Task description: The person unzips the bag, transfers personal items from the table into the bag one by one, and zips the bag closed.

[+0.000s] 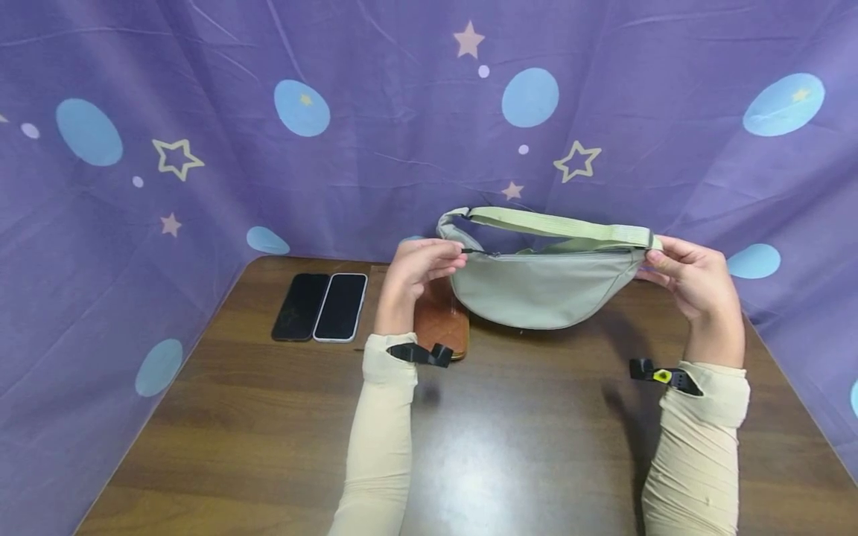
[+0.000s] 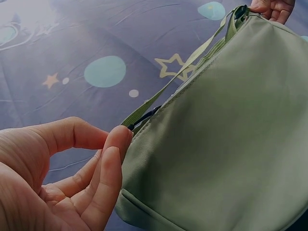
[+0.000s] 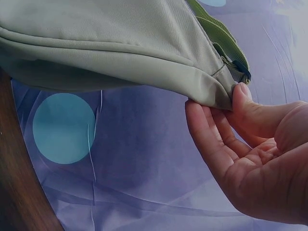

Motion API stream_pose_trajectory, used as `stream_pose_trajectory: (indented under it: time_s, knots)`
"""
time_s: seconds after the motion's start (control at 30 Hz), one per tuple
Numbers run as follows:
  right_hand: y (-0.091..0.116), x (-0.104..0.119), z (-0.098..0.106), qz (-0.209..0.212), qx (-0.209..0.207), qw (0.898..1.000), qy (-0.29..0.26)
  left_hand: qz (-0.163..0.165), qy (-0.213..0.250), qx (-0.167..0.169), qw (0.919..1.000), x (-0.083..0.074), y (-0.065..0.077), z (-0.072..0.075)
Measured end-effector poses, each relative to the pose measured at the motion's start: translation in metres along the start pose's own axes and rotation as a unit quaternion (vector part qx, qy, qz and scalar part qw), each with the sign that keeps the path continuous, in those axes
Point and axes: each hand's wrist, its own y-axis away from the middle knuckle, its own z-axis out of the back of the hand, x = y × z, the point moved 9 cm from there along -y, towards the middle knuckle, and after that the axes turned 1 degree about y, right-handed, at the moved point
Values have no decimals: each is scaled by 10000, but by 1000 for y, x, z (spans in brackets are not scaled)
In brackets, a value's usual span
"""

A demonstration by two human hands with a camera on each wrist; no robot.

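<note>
A pale green sling bag (image 1: 546,290) hangs between the two hands above the back of the table, its light green strap (image 1: 556,223) looped over the top. With thumb and fingertips, the left hand (image 1: 424,266) pinches a black zipper pull (image 1: 477,251) near the left end of the bag's top zipper. In the left wrist view the dark pull (image 2: 147,117) runs from the fingertips to the zipper line. The right hand (image 1: 700,279) grips the bag's right corner, and the right wrist view shows thumb and fingers (image 3: 204,127) closed on that corner below the strap buckle (image 3: 241,70).
Two dark-screened phones (image 1: 300,307) lie side by side at the back left of the brown wooden table (image 1: 536,417). A brown leather item (image 1: 442,327), partly hidden by the left hand, lies below the bag. A purple patterned curtain (image 1: 402,112) surrounds the table's back and sides.
</note>
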Motion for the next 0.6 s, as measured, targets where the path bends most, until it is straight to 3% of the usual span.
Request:
stream_pose_trajectory:
  time_s: [0.2, 0.6]
  knots:
    - [1, -1, 2, -62, -94, 9999, 1, 131, 46, 18, 9999, 4, -2, -1]
    - [0, 0, 2, 5, -162, 9999, 7, -53, 277, -103, 9995, 0, -2, 0]
